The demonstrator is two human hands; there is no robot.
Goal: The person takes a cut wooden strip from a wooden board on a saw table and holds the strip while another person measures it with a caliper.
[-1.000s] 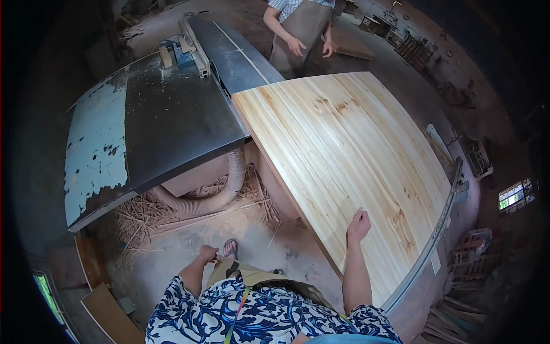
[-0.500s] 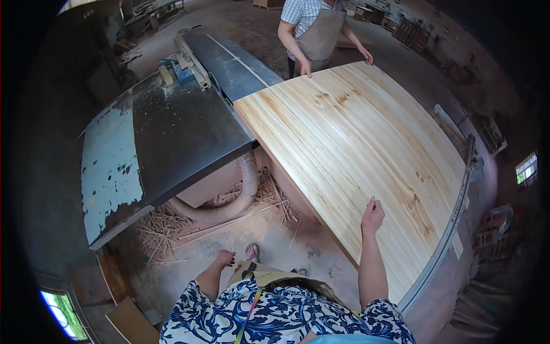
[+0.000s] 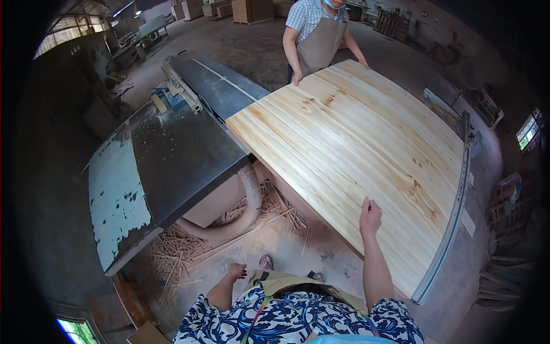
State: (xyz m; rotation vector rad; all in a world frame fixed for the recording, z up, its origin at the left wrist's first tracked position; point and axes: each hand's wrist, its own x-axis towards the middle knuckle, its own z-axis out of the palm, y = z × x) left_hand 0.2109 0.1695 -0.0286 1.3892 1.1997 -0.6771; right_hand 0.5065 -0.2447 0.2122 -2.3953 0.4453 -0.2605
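Looking down from head height, you get a blue-and-white patterned shirt point(image 3: 286, 312) and a tan apron point(image 3: 269, 281) at the bottom of the frame. Left hand point(image 3: 236, 271) hangs over the floor at bottom centre, just beside the apron, its grip loosely bent and half uncurled, nothing visible in it. Right hand point(image 3: 371, 218) is over the near part of a big wooden panel point(image 3: 349, 143), right of centre, grip curled into a loose fist; can't tell if it's pinching something small or actually touching the wood.

That panel fills the centre and right, knots and long grain showing, with a metal rail point(image 3: 448, 235) along its right side. Left of it, a ribbed hose point(image 3: 226, 229) bends down among scrap wood strips point(image 3: 175, 249), below a dark table point(image 3: 183, 157) with a peeling pale-blue section point(image 3: 117, 198). Further up sits a metal fence point(image 3: 182, 86).

Upper centre, a co-worker in a checked shirt point(image 3: 308, 20) and brown apron point(image 3: 322, 43) has both hands at the panel's far edge.
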